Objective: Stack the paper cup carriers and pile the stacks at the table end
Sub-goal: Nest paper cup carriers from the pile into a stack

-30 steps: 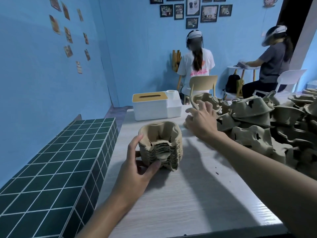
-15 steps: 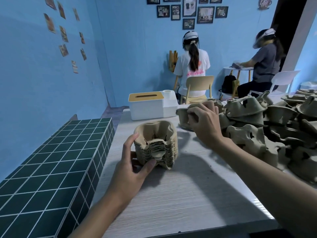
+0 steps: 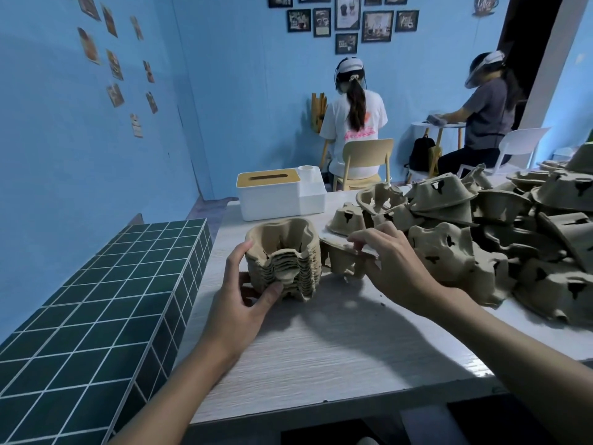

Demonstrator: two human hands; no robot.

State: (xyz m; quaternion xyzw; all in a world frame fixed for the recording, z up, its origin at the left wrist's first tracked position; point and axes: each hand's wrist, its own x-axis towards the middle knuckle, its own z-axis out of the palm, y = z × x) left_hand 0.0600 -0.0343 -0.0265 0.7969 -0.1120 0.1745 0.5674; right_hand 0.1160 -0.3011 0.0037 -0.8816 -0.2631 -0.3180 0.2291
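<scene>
Bare left hand [image 3: 240, 303], right hand [image 3: 401, 268]

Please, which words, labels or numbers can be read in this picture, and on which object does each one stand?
"Coffee", probably: cup-shaped wall sign, upper right.
Framed pictures: lettering too small to read.
White T-shirt: pink print, too blurred to read.
Cup carriers, tissue box: no text seen.

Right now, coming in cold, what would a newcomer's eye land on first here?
The big heap of loose carriers covering the right side of the table. Then the neat stack near its left edge, gripped by the left hand, with the right hand holding one carrier right beside it. A white tissue box sits at the far end.
</scene>
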